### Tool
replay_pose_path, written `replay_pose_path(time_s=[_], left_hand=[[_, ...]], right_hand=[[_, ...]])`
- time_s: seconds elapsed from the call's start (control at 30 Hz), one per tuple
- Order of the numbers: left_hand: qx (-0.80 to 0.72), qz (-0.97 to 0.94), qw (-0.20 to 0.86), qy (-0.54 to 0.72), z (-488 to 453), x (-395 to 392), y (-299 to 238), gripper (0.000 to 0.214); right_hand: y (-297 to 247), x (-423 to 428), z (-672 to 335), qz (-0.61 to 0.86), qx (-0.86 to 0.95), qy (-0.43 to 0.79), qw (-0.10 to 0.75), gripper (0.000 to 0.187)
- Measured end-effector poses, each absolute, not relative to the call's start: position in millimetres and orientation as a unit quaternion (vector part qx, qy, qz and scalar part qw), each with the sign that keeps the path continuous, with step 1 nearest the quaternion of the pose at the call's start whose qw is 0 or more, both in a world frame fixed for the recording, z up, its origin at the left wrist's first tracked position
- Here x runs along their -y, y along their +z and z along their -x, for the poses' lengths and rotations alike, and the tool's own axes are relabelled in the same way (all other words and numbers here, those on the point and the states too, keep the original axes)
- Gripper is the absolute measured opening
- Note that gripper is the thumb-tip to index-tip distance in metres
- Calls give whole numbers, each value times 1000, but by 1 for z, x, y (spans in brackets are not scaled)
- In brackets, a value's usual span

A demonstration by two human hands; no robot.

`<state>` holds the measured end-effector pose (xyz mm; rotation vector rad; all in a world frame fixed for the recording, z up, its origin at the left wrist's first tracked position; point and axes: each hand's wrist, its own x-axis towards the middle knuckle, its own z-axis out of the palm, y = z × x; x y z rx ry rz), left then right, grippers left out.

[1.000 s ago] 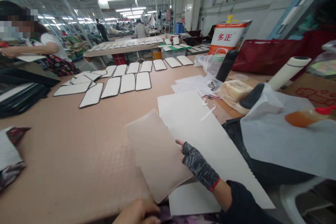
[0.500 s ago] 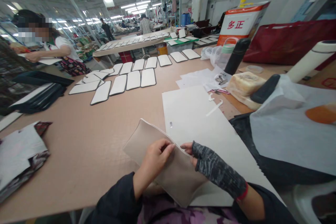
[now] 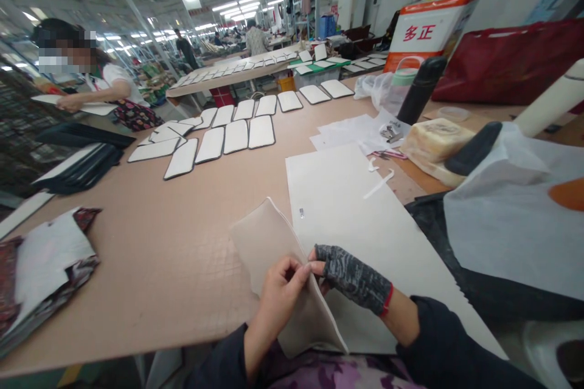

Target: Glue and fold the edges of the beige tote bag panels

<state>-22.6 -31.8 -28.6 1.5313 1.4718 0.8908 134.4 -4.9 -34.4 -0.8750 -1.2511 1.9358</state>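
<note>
A thin beige fabric panel (image 3: 266, 237) stands tilted above my lap at the table's front edge. My left hand (image 3: 280, 289) is closed on its upper edge, thumb and forefinger pinched together. In a grey fingerless glove with a red cuff, my right hand (image 3: 349, 273) grips the same edge from the right, its fingertips meeting the left ones. Some right fingers are hidden behind the panel. Under and beyond it lies a large white sheet (image 3: 342, 194) with a small printed label and thin white strips.
Dark-edged white panels (image 3: 237, 135) lie in rows on the table (image 3: 191, 231). Patterned fabric (image 3: 59, 261) is at left, near dark stacked pieces (image 3: 86, 170). A black bottle (image 3: 422, 91), a yellowish block (image 3: 435, 140) and scissors (image 3: 387, 154) lie right. A co-worker (image 3: 100, 82) holds a white panel.
The panel has turned steeper, its edge now running more toward me. My right hand has moved left, up against my left fingertips. The view has shifted slightly.
</note>
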Motion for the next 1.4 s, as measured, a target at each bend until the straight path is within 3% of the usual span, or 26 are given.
replay_pose_path(time_s=[0.43,0.7,0.97,1.03,1.17,1.33,1.4], left_hand=[[-612,-585,412,337,27,33,-26,39],[-625,-643,342,282,33,33,-17,26],[-612,-651,349,283,35,32,-5,22],[-608,-636,366,303,39,34,1,23],[-604,-594,393,358,50,45,11,25],[-610,-623,326,365,49,49,5,24],[-616,-628,301,368,45,43,0,25]], right_hand=[[-26,12,-126,318,508,729,330,18],[-36,11,-122,311,507,719,360,13],[-35,14,-116,339,476,722,370,10],[-37,9,-121,379,516,670,375,10],[-55,-18,-141,528,597,451,403,5],[-76,-32,-150,532,601,459,381,6],[-69,-20,-144,523,606,435,413,29]])
